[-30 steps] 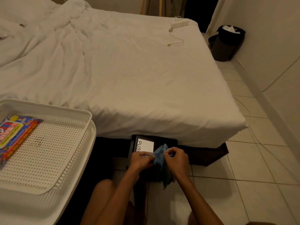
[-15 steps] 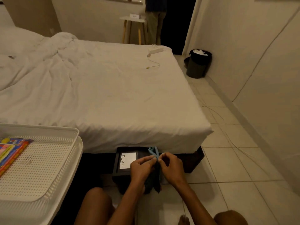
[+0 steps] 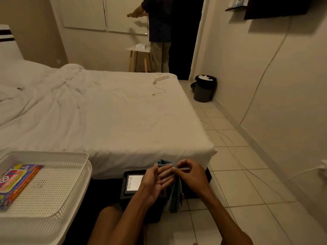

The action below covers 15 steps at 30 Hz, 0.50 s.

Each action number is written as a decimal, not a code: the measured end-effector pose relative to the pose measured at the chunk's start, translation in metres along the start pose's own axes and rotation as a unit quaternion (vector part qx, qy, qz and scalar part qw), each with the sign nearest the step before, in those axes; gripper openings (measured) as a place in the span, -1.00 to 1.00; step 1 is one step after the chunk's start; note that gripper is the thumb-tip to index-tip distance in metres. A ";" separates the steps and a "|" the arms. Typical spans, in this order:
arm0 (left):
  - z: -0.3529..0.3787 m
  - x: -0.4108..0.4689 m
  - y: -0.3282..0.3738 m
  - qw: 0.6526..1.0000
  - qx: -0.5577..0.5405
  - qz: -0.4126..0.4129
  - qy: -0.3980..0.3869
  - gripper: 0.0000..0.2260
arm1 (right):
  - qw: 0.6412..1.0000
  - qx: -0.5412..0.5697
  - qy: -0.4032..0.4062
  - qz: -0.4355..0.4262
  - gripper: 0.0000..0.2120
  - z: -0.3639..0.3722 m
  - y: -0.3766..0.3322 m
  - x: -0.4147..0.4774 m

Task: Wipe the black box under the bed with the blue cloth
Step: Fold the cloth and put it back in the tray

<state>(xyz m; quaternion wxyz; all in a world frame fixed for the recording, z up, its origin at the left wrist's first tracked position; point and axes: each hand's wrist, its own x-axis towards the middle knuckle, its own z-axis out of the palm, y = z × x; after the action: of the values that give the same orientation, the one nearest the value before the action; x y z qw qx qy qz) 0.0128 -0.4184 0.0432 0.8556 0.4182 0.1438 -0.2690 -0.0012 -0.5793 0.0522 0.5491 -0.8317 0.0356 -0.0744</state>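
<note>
**Cloth being readied above the box, wiping not yet begun**

While the blue cloth (image 3: 174, 191) is hanging from the right hand (image 3: 191, 175), pinched at its top edge between thumb and fingertips, the left hand (image 3: 155, 184) is opening flat beside it, fingers spread and gripping nothing. The black box (image 3: 130, 184) is sitting on the floor, half tucked beneath the edge of the bed (image 3: 109, 121), its white PUSH panel facing up. Judged risk: a one-point pinch is leaving the cloth dangling, so it could slip to the tiles or wipe as a thin strip rather than a pad. The overhanging sheet is likely blocking reach to the box's rear. A white perforated tray (image 3: 53, 174) is crowding the left side; a second person (image 3: 159, 32) is standing well apart by the doorway.
</note>
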 end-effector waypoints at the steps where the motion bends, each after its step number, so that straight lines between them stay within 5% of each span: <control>1: 0.004 -0.003 0.004 1.000 0.013 0.002 -0.008 -0.48 | 1.000 0.015 0.001 0.002 -0.80 -0.003 -0.005 -0.002; 6: 0.023 -0.012 0.031 0.989 0.146 0.012 -0.033 -0.34 | 0.999 0.033 0.034 -0.025 -0.78 -0.016 -0.026 -0.004; 9: 0.031 -0.027 0.052 0.964 0.257 0.052 -0.034 -0.43 | 0.998 0.028 0.041 -0.041 -0.79 -0.024 -0.038 -0.005; 13: 0.014 -0.034 0.066 0.838 0.476 0.260 0.056 -0.90 | 0.998 0.003 0.029 -0.057 -0.80 -0.031 -0.052 -0.009; 15: 0.002 -0.031 0.068 0.760 0.571 0.305 0.062 -0.66 | 0.998 -0.002 0.012 -0.063 -0.81 -0.037 -0.061 -0.011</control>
<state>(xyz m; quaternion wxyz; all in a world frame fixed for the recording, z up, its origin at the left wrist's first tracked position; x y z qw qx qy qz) 0.0274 -0.3747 0.1023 0.4846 0.8666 -0.1187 0.0006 -0.0190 -0.5870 0.1214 0.5416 -0.8321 -0.0099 -0.1190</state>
